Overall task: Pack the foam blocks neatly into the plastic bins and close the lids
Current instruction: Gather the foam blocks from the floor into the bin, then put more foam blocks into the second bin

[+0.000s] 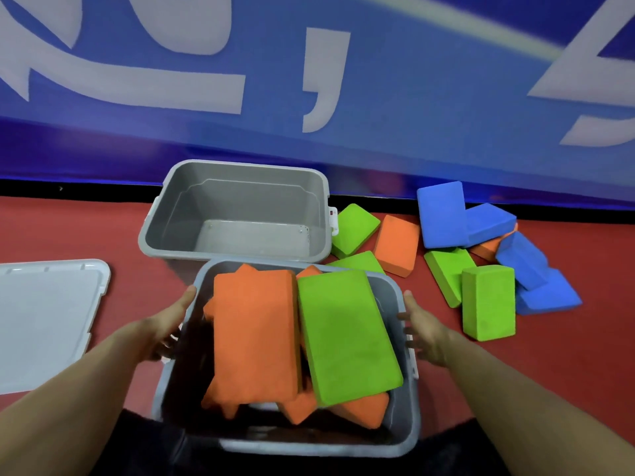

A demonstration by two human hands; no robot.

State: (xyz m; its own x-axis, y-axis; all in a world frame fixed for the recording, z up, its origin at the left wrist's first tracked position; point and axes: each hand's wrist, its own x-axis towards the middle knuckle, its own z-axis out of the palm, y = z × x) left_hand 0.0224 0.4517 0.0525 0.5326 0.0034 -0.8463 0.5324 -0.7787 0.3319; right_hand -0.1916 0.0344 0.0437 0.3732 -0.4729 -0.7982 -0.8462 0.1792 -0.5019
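Head view shows the near bin (400,438) held between both hands: the left hand (165,324) grips its left rim, while the right hand (424,329) lies flat-fingered against its right wall, probably to steady or shift it. Inside, orange blocks (254,334) and a green block (347,334) lie tilted (not yet neat). Beyond it stands the empty bin (237,214), loose blocks (488,300) to its right, a lid (44,321) to its left.

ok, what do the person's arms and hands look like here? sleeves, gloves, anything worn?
Both forearms are bare up to the frame edge: no sleeves visible. The left hand and right hand are bare too, with no gloves, watch, rings or markings to be seen. Motion blur softens the fingers.
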